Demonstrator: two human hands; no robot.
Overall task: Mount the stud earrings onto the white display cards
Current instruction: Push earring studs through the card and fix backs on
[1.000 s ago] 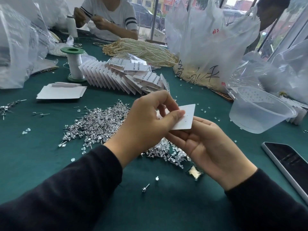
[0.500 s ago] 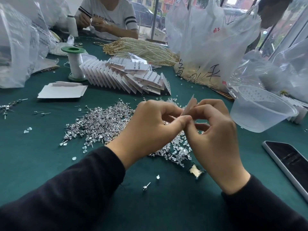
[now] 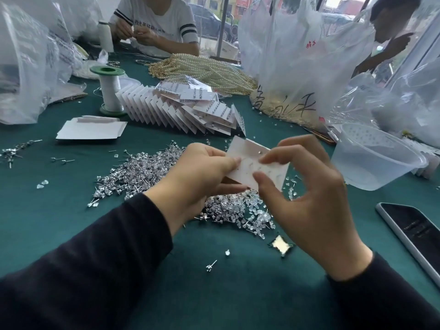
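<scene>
The white display card [image 3: 250, 166] has turned face-up; fingers of the left hand [image 3: 197, 176] pinch its left edge, those of the right hand [image 3: 316, 198] its right side

thread spool [image 3: 110, 91] upright | pearl strands [image 3: 209, 70] heaped | plastic tub [image 3: 373, 158] tilted | phone [image 3: 414, 232] flat

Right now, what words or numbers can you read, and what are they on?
Nothing reads clearly.
Plastic bag: big black handwritten characters, not clear enough to quote.
Same bag, small red print: blurred.
T-shirt: a line of characters, blurred.
Phone: faint screen text, too small.
</scene>
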